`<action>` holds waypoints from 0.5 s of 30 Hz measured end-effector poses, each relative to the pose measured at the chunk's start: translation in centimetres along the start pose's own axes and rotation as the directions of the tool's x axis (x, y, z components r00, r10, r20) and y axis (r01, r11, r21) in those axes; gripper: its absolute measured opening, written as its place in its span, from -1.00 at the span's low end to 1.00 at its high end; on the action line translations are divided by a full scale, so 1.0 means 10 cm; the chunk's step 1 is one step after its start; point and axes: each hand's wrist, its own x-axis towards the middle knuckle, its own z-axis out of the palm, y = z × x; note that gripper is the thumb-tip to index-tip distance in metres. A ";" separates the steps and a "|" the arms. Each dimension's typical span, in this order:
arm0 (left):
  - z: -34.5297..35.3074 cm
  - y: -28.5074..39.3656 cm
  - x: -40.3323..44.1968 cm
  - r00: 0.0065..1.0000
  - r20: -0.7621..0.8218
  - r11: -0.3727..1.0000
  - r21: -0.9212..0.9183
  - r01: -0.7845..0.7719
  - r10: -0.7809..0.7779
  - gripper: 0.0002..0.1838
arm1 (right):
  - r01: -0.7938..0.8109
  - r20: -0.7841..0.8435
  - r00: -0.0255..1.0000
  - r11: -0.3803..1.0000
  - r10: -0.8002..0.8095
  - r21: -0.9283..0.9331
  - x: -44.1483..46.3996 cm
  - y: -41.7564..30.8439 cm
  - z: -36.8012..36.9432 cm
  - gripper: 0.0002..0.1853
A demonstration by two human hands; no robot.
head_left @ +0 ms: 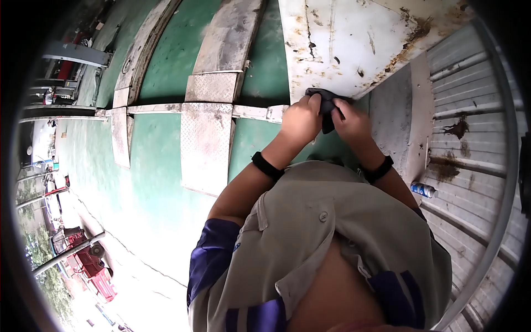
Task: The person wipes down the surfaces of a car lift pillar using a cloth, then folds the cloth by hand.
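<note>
My left hand (300, 120) and my right hand (353, 124) are close together in front of my waist. Between them is a crumpled dark grey cloth (326, 98), pinched by the fingers of both hands. One dark end of it hangs down between the hands. Its exact kind is hard to make out, as the fingers cover part of it. Right behind the cloth stands a white, rust-stained metal cabinet (343, 47), whose near edge is close to my fingertips. Each wrist wears a black band.
Metal ramps (207, 133) with tread plates run along the green floor (160, 135) at left. A corrugated metal wall (470, 144) is at right, with a blue and white spray can (423, 190) beside it. A red vehicle (88, 257) stands outside at lower left.
</note>
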 end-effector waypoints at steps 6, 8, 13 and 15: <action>0.39 -0.49 -0.16 0.986 0.145 0.991 0.097 -0.096 0.082 -0.87 | -0.079 0.256 0.962 0.994 0.094 -0.070 -0.17 0.14 0.22 -0.75; 0.25 -0.41 -0.14 0.987 0.094 0.987 0.080 -0.139 0.131 -0.88 | 0.020 0.085 0.996 0.999 -0.024 0.043 -0.12 0.17 0.20 -0.75; -0.25 0.03 0.05 0.954 -0.107 0.958 0.098 -0.271 0.281 -0.59 | -0.040 -0.045 0.998 0.990 0.047 0.135 0.11 -0.14 -0.16 -0.72; -0.18 0.05 0.05 0.970 -0.077 0.967 0.134 -0.217 0.229 -0.63 | -0.028 -0.027 0.999 0.994 0.031 0.102 0.05 -0.05 -0.09 -0.70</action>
